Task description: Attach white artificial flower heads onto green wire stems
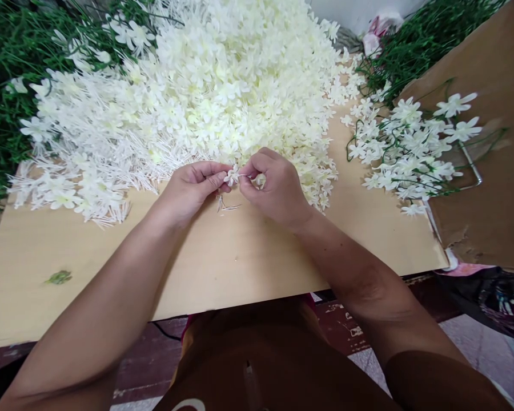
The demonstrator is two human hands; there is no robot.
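Both of my hands meet over the middle of a pale wooden board (223,268). My left hand (192,188) is closed, pinching a small white artificial flower (232,175) between thumb and forefinger. My right hand (274,185) is closed too, its fingertips pinched on the same flower from the right side. A thin white stamen piece (227,205) lies on the board just below the hands. Right behind the hands rises a big heap of loose cream-white flower heads (223,85).
White spiky stamen pieces (81,165) spread at the left of the heap. Finished green stems with white flowers (411,148) lie at the right, partly on a brown cardboard sheet (488,188). Green plastic stems (4,85) pile at the far left. A green scrap (59,277) lies near the board's front.
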